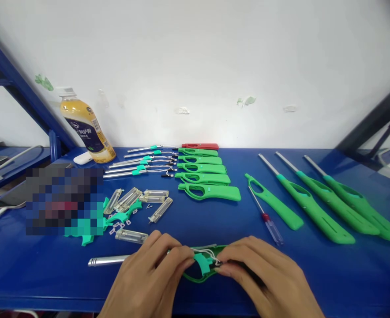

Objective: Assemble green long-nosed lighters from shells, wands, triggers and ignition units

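Both my hands rest at the near edge of the blue table [314, 265], closed on one partly built green lighter [203, 265]. My left hand [151, 276] pinches its left side, where the metal tube [107, 261] sticks out to the left. My right hand [268, 276] covers the handle end, fingertips pressed by the teal trigger piece and thin white wires. Much of the lighter body is hidden under my fingers.
A row of green handle shells [204, 176] and one red shell [200, 146] lies mid-table, with metal tubes [138, 165] to their left. Clear gas tanks [138, 198] and teal triggers lie front left. Three finished lighters [327, 205], a half shell [274, 203], a screwdriver [268, 218] and a bottle [87, 126] stand around.
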